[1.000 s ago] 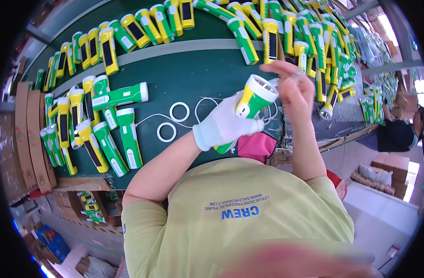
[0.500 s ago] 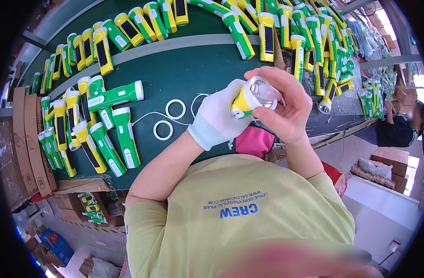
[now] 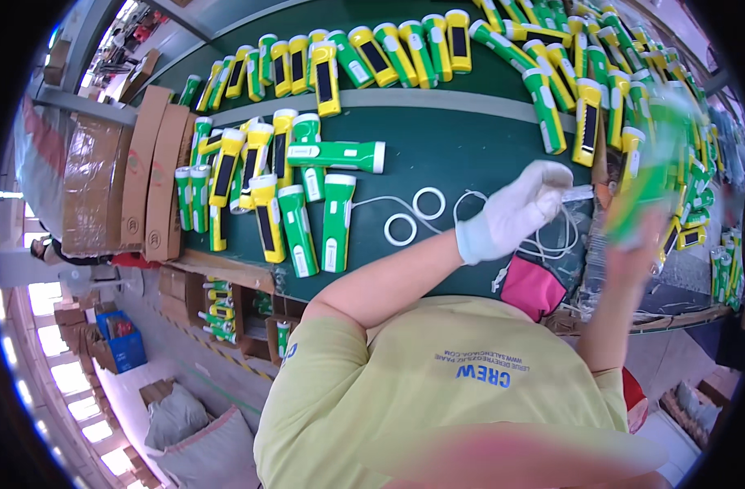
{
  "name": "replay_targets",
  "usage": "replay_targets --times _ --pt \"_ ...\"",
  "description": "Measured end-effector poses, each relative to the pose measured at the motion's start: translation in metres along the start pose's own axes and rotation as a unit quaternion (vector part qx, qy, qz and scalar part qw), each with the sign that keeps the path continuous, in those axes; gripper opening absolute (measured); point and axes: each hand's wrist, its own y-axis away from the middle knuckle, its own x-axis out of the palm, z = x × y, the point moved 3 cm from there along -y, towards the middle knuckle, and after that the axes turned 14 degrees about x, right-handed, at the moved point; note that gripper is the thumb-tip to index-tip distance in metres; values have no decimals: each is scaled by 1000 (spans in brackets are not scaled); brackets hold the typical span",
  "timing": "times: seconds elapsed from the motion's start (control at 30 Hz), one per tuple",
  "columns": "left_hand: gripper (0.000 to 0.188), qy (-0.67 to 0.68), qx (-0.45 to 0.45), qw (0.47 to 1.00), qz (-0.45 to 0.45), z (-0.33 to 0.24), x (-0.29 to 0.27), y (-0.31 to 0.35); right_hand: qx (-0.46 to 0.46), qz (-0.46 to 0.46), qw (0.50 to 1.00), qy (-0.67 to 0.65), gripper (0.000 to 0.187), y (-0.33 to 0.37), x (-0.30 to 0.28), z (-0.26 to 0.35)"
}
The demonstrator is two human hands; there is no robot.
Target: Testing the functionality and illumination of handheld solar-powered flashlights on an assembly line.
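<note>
My right hand [image 3: 639,236] is raised over the right side of the bench and grips a green and yellow flashlight [image 3: 651,175]. Both are smeared by motion. My left hand [image 3: 523,210], in a white glove, hovers over the bench with its fingers loosely curved and the thumb apart. Just beyond its fingertips is a small white piece [image 3: 577,193]; whether they touch it I cannot tell. White cable [image 3: 556,251] loops beside the glove. A pink pouch [image 3: 533,287] lies at the bench's near edge.
Two white rings [image 3: 401,230] lie left of my glove. A cluster of flashlights [image 3: 262,212] stands farther left, with one flashlight [image 3: 336,155] across the top. More line the back shelf [image 3: 372,61] and crowd the right. Cardboard boxes [image 3: 148,175] border the left end.
My right hand has carried the flashlight away from my left hand, out to the right. The left hand has let go of it. The whole view has swung, shifting the bench rightward.
</note>
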Motion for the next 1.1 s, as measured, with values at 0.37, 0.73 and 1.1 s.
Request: replay_targets --times 0.37,0.73,1.1 --pt "43 -582 -14 799 -148 -71 -205 -11 -151 -402 553 714 70 -74 -240 138" --pt "67 -557 -232 727 -329 -81 -339 10 1 -443 536 719 77 -57 -321 136" --pt "46 -282 -84 953 -76 -105 -120 -20 -272 -89 669 686 12 -15 -49 81"
